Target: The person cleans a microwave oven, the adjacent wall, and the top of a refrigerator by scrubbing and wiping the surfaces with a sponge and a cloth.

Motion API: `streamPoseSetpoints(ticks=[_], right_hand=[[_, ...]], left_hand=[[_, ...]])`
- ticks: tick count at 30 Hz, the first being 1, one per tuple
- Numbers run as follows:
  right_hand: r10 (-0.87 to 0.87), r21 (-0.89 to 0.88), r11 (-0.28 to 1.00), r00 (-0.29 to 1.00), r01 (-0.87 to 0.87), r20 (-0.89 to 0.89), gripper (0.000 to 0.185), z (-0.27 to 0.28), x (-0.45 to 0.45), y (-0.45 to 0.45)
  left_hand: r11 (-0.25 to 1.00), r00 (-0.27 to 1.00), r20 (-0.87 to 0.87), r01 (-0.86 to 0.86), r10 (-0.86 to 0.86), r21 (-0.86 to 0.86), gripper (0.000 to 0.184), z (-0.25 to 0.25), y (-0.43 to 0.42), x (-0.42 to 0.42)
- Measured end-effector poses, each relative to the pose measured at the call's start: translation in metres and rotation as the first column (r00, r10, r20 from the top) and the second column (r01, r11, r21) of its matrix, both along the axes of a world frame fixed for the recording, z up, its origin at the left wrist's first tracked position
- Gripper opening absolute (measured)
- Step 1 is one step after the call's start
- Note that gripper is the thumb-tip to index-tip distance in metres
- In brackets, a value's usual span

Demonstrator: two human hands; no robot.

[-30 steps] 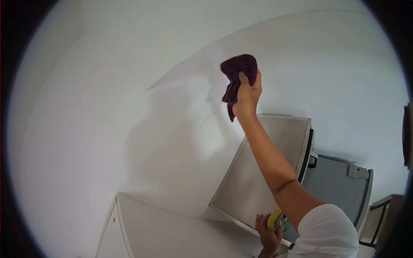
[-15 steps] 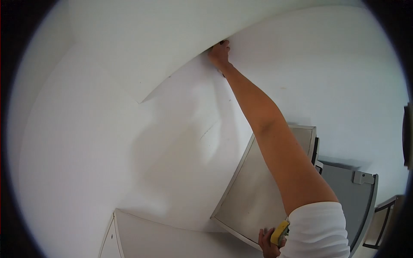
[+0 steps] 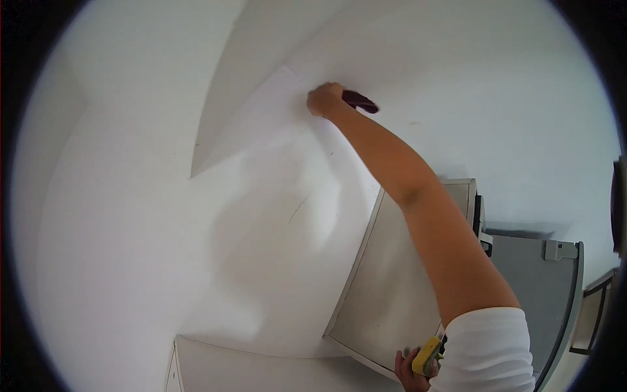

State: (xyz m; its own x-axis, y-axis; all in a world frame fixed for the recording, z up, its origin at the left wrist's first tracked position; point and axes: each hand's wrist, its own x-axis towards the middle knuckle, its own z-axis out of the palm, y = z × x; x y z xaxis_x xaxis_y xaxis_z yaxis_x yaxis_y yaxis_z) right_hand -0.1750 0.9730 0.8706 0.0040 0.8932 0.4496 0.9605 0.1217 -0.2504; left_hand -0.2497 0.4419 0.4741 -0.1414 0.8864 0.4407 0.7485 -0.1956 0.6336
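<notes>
My right hand (image 3: 324, 99) is stretched far up against the white wall (image 3: 261, 215), closed round a dark maroon cloth (image 3: 360, 102). A limp-looking end of the cloth sticks out to the right of the fist; the rest is hidden in it. The fist is blurred, and whether it touches the wall I cannot tell. Low in view, partly behind the white right sleeve (image 3: 486, 349), my left hand (image 3: 408, 374) is closed on a yellow and grey-green block (image 3: 426, 356) that looks like a scouring sponge.
Below the raised arm is a pale, dusty-looking cabinet top (image 3: 392, 287), with a grey door or panel (image 3: 526, 274) to its right. Another white cabinet (image 3: 261, 369) stands at the bottom. A dark-framed piece (image 3: 594, 313) is at the right edge. An overhanging white ceiling edge (image 3: 191, 176) meets the wall.
My right hand has come down from the ceiling edge and slightly left, and more of the cloth shows. The view has shifted a little. My left hand still holds the yellow block.
</notes>
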Motion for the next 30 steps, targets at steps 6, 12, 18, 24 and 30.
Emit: streamPoseSetpoints(ticks=[6,12,18,24,30], right_hand=[[0.202,0.068,0.979,0.876,-0.191,-0.438,0.041,-0.055,0.036,-0.053],[0.386,0.719,0.572,0.644,0.394,-0.660,0.053,-0.044,0.067,-0.061],[0.072,0.437,0.882,0.867,0.176,-0.493,0.044,-0.038,0.082,-0.040],[0.187,-0.141,0.960,0.928,-0.243,-0.323,0.038,-0.094,0.073,-0.057],[0.328,0.462,0.886,0.765,-0.044,-0.555,0.047,-0.087,0.072,-0.053]], left_hand=[[0.896,0.616,0.783,0.390,-0.085,-0.210,0.039,-0.039,-0.005,-0.046],[0.982,0.744,0.668,0.124,0.004,-0.145,0.034,-0.062,-0.013,-0.026],[0.989,0.995,0.081,-0.068,0.058,0.128,0.031,0.056,-0.001,0.033],[0.966,0.999,-0.011,0.051,-0.050,0.252,0.031,0.052,0.000,0.028],[0.991,0.998,0.053,0.015,-0.023,0.133,0.038,0.065,-0.005,0.025]])
